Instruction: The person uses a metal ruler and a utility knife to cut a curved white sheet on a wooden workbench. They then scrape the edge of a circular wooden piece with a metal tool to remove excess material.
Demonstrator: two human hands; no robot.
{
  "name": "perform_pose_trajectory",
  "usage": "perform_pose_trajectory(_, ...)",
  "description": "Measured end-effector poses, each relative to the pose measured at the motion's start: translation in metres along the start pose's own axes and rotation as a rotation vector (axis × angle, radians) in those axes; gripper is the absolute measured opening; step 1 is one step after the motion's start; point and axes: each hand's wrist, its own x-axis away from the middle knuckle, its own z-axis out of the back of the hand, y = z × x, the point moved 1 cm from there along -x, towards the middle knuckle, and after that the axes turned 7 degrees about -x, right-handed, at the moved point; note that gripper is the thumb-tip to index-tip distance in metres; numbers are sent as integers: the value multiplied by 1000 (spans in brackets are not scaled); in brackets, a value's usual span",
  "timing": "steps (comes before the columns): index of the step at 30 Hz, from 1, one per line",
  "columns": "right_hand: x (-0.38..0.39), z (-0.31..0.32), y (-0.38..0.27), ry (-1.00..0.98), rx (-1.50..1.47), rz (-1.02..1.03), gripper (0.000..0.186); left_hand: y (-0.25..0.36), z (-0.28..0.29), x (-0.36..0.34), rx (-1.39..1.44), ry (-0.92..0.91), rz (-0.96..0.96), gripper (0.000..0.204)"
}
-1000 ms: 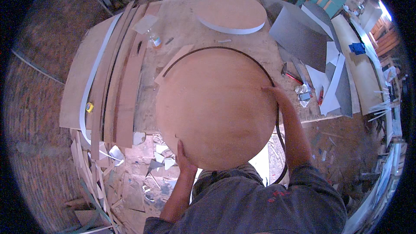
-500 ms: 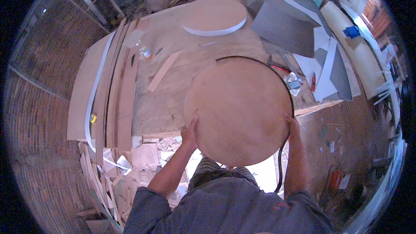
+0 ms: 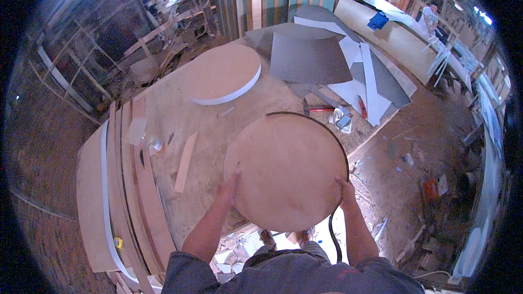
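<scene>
A round wooden board [image 3: 286,169] lies between my two hands over the near edge of the worktable [image 3: 210,136]. My left hand [image 3: 230,189] grips its left rim, thumb on top and the other fingers hidden beneath. On the right rim, my right hand [image 3: 346,190] holds the board the same way, touching the dark edging strip. That dark edging strip [image 3: 334,237] follows the rim from the top round the right side, and its loose end hangs below the board. Farther back rests a second round board [image 3: 226,71] with a white edge.
A hammer [image 3: 318,109], a red-handled tool [image 3: 363,107] and dark and white sheets [image 3: 310,57] lie at the back right. On the left are long strips [image 3: 126,185], a tape measure [image 3: 118,242] and a clear bottle [image 3: 156,144]. Another person [image 3: 429,19] is far right.
My view has tilted up and turned to the right, showing more of the room behind the table. Both hands keep their hold on the board's rim.
</scene>
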Motion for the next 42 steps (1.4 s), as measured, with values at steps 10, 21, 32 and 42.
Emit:
perform_pose_trajectory(10, 53, -73, 4, 211, 314, -74, 63, 16, 54, -107, -678, 362, -126, 97)
perform_pose_trajectory(21, 55, -23, -4, 98, 421, -259, 73, -23, 70, 36, -625, 431, -564, 28)
perform_pose_trajectory(32, 181, 52, 41, -691, 1312, -464, 63, -112, 20, 211, -747, 419, -515, 26)
perform_pose_trajectory(42, 180, 50, 33, -833, 1563, -183, 56, -170, -20, 249, -794, 247, -428, 44)
